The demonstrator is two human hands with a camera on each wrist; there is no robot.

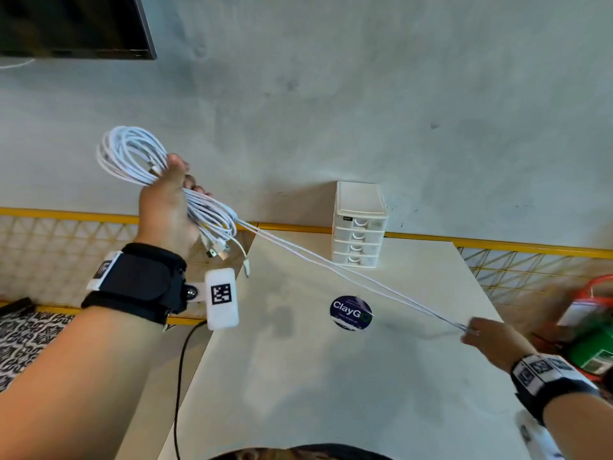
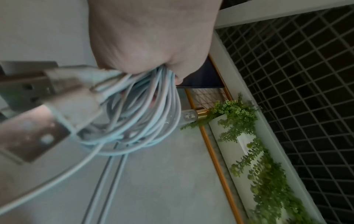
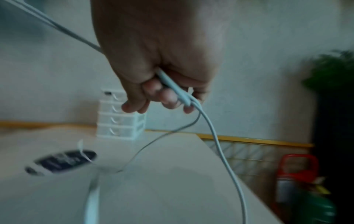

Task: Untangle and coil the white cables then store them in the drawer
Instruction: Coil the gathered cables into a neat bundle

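Left hand [image 1: 166,207] raised above the desk's [image 1: 331,376] left edge, grip clenched around the coiled bundle of white cables [image 1: 132,154]; loops fan out above the fist, USB plugs [image 1: 217,252] dangle below it. Holding it high looks deliberate: keeps the coil clear of the desk so the loops don't snag

Right hand [image 1: 487,336] low, near the desk's right edge, grip pinching the far end of two strands [image 1: 331,267] that run taut from the bundle across the desk. Right wrist view: fingers [image 3: 168,97] curled on the cable, slack tail hanging down from the fist toward the desk. Tension probably there to pull the strands straight before they're wound on

Coiling step is mid-way by my read, those two strands not yet wound in

Small white drawer unit [image 1: 360,224] sits at the back of the desk against the wall, all four drawers closed. Nothing stored yet
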